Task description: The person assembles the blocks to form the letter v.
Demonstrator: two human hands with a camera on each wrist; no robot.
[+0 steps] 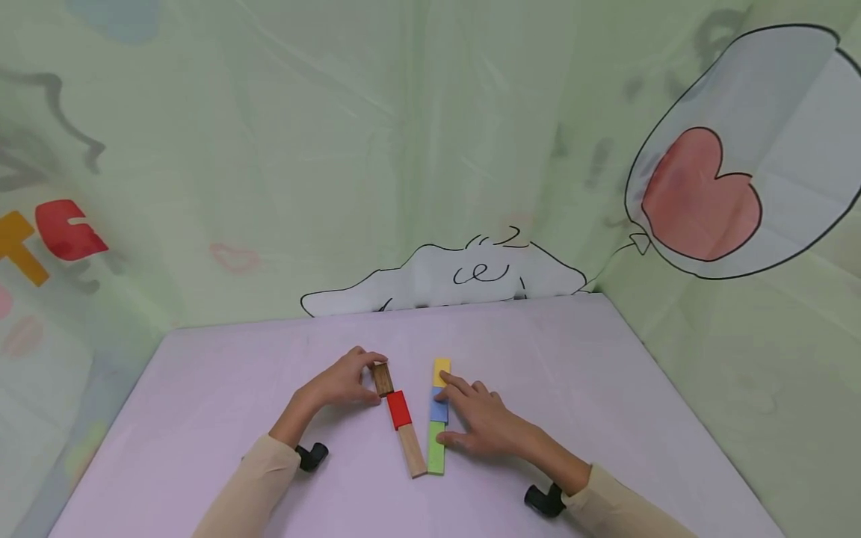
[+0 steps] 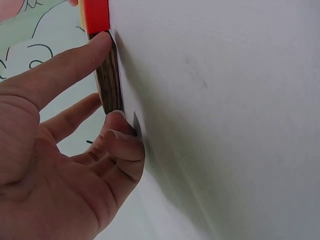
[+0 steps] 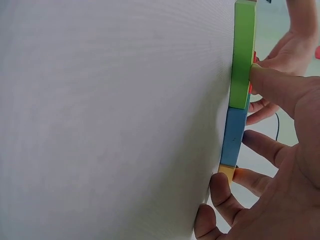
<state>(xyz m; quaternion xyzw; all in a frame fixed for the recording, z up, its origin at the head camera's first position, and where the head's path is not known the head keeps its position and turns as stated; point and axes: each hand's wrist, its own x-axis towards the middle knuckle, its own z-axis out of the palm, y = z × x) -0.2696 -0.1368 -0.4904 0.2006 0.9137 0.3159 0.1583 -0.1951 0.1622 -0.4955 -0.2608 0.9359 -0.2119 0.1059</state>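
Two rows of wooden blocks lie on the table, their near ends meeting. The left row runs from a dark brown block point(image 1: 383, 379) through a red block point(image 1: 399, 410) to a plain wood block point(image 1: 412, 450). My left hand point(image 1: 346, 379) pinches the dark brown block, thumb beside its red-block end and fingertips at its far end. The right row has a yellow block point(image 1: 440, 365), a blue block point(image 1: 439, 411) and a green block point(image 1: 436, 456). My right hand point(image 1: 486, 424) rests its thumb on the green block and extended fingers on the blue and yellow ones.
The pale lilac table point(image 1: 605, 448) reaches back to a printed curtain point(image 1: 282, 164) along its far side and both flanks. A black wrist camera point(image 1: 312, 457) sits at the left wrist, another camera point(image 1: 545, 501) at the right.
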